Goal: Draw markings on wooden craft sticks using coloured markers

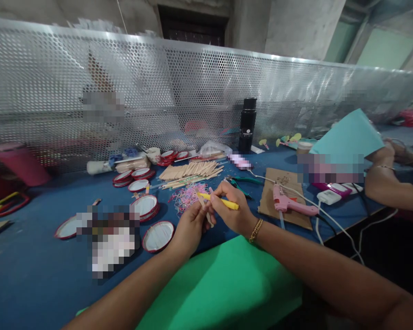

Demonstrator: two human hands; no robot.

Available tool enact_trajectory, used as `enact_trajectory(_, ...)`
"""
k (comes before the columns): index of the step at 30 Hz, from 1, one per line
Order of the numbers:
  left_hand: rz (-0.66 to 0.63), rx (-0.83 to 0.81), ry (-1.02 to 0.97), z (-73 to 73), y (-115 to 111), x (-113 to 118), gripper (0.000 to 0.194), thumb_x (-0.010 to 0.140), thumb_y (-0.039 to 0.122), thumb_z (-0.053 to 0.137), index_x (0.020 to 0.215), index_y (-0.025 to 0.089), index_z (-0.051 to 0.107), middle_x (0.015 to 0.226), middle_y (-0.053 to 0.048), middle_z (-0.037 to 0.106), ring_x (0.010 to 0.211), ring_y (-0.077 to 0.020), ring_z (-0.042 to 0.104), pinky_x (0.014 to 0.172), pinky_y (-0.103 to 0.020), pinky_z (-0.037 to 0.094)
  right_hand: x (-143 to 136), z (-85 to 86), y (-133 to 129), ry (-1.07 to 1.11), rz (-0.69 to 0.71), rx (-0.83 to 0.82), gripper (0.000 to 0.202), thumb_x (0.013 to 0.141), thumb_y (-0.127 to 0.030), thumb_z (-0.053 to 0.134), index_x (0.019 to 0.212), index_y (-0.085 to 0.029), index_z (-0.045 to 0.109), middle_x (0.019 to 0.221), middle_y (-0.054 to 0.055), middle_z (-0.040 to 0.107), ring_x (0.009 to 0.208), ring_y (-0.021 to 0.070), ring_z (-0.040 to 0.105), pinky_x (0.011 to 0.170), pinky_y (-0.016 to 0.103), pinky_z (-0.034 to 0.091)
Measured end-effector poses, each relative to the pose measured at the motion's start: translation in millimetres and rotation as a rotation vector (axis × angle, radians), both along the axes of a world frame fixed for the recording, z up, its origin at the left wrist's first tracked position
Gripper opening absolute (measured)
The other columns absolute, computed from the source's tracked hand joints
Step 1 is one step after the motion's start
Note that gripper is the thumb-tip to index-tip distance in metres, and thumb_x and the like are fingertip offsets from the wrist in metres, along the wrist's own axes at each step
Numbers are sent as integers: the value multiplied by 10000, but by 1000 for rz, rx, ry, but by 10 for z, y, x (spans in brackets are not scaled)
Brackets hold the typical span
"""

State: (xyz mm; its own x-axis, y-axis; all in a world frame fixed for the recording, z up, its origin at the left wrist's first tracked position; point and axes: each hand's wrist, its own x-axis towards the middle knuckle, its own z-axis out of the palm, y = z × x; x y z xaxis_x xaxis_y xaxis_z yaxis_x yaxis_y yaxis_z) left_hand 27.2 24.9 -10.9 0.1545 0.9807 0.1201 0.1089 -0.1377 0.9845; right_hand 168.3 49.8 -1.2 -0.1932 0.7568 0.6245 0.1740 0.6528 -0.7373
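Right hand (231, 205) grips the yellow pen (223, 201), left hand (192, 224) pinches a stick (205, 208), pen tip right at it! Both work near the centre, beside the colourful bands (189, 197); pink glue gun (289, 202) lies right, black bottle (248, 126) stands far.

Dim, soft light, source unclear. Glare on mesh (206, 87), shadow on green sheet (227, 284). Wide-angle stretch, soft edges. Several patches pixelated, unreadable.
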Motion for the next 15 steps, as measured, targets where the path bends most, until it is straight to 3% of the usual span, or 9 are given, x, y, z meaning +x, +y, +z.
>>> enact_trajectory(9, -2, 4, -9, -25, 5, -11, 397, 886, 486, 509, 628, 189, 568, 523, 38, 514, 458, -95, 405, 458, -215, 308, -10, -9, -8, 11, 42, -3, 127, 885, -241, 531, 764, -224, 498, 529, -63, 608, 453, 105, 588, 523, 223, 483)
enact_trajectory(15, -5, 7, -9, -17, 0, -16, 380, 897, 474, 500, 659, 188, 579, 527, 39, 518, 471, -98, 410, 468, -215, 313, 8, -1, 7, 4, -42, 52, 161, 881, -233, 525, 723, -228, 498, 515, -61, 607, 499, 110, 597, 540, 218, 466)
